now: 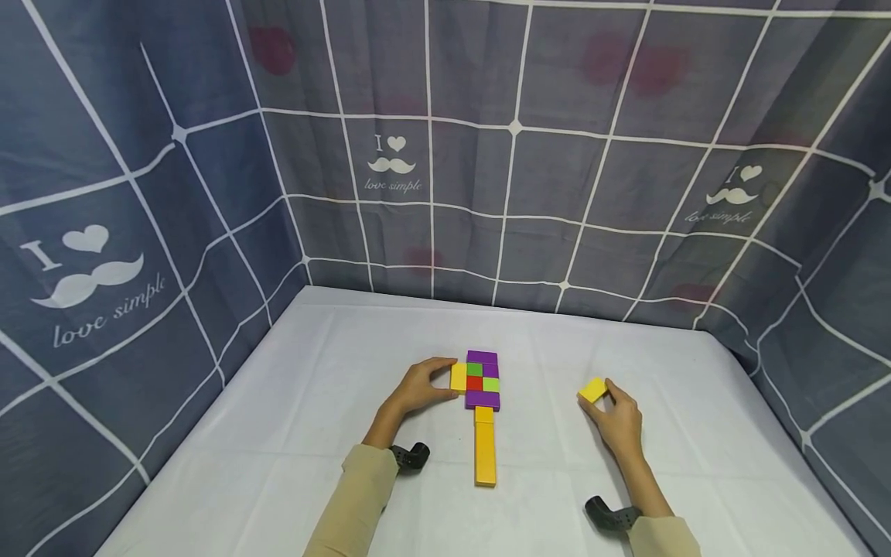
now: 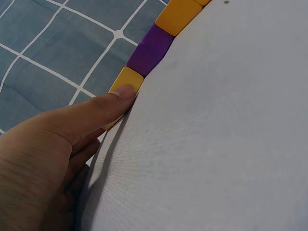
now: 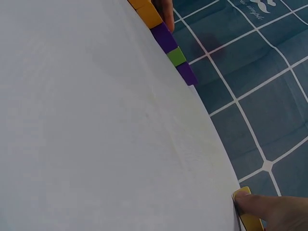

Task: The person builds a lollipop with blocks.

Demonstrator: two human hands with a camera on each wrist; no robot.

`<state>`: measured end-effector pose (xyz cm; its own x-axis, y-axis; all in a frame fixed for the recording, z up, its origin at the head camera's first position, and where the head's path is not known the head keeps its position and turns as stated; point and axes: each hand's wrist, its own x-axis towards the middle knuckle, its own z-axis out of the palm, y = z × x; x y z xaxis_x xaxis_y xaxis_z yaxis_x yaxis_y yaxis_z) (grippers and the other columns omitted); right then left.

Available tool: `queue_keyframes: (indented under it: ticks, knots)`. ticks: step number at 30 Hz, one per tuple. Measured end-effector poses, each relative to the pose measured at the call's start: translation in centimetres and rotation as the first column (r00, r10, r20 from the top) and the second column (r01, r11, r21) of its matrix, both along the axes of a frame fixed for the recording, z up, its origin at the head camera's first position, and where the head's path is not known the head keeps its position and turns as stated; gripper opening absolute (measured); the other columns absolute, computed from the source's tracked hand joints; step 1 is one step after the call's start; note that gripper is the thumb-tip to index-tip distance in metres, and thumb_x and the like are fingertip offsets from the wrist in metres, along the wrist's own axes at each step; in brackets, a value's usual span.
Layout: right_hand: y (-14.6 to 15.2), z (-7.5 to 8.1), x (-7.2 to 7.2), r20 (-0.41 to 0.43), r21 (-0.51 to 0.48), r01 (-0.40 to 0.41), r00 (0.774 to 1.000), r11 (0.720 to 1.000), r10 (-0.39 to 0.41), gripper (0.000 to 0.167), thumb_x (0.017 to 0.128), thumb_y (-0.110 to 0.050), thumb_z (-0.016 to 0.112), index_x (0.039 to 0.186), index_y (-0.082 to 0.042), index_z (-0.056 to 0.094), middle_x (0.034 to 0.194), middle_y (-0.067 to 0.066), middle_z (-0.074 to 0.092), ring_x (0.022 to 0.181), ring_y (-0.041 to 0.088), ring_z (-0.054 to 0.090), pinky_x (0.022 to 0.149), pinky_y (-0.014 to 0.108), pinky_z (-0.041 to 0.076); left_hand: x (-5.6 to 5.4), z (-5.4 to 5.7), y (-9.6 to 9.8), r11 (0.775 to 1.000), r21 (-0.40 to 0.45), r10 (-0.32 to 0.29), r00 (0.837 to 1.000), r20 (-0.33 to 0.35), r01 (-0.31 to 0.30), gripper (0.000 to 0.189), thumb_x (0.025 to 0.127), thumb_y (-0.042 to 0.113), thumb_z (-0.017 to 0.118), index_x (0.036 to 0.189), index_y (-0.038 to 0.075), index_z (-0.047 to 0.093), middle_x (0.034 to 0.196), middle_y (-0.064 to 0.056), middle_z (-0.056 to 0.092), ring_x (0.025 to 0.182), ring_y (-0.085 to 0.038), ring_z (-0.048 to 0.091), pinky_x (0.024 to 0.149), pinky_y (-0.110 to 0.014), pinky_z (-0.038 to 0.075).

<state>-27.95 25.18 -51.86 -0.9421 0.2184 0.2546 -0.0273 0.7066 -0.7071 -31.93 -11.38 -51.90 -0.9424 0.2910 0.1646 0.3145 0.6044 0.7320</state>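
Observation:
A flat pattern of coloured blocks lies on the white cloth. My left hand is at its left side, thumb and fingers at the two ends of a yellow block that sits against the pattern. In the left wrist view, the thumb presses on this block's end, close beside a purple block. Within the pattern are a red block, a green block, a light green block and several purple ones. Off to the right, my right hand pinches another yellow block between thumb and fingers.
Below the pattern, a long orange-yellow block runs toward me, with a short one at its far end. A grey checked curtain surrounds the white table at the back and sides. Both wrists wear dark camera mounts.

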Motion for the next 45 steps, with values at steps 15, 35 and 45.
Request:
queue_keyframes:
  ticks: [15,35,45]
  knots:
    - [-1.6,0.8,0.8,-0.009,-0.057,-0.086,0.996,0.995,0.086,0.070,0.075,-0.027,0.077,0.130,0.003,0.048,0.130,0.026,0.048,0.118,0.041,0.045,0.099,0.048,0.038,0.0,0.1,0.1,1.000,-0.014,0.003,1.000,0.010,-0.003,0.064,0.072,0.030,0.079,0.130,0.018,0.054,0.132,-0.002,0.051,0.126,-0.022,0.041,0.105,-0.040,0.032]
    - [-7.7,1.6,-3.7,0.046,-0.103,-0.574,0.813,0.812,0.581,0.070,0.072,-0.015,0.079,0.133,-0.002,0.048,0.134,0.017,0.047,0.123,0.031,0.044,0.101,0.039,0.037,0.0,-0.1,0.0,1.000,0.005,-0.015,1.000,-0.017,0.015,0.064,0.072,0.030,0.080,0.129,0.016,0.055,0.131,-0.004,0.052,0.125,-0.023,0.042,0.104,-0.041,0.034]
    - [-8.4,1.1,-4.4,0.093,-0.062,-0.601,0.791,0.797,0.604,0.069,0.075,-0.020,0.078,0.134,-0.001,0.047,0.136,0.016,0.046,0.127,0.032,0.038,0.104,0.042,0.032,0.1,0.0,-0.1,1.000,0.008,-0.011,1.000,-0.017,0.011,0.064,0.071,0.029,0.080,0.129,0.015,0.055,0.131,-0.005,0.052,0.125,-0.025,0.042,0.104,-0.042,0.034]
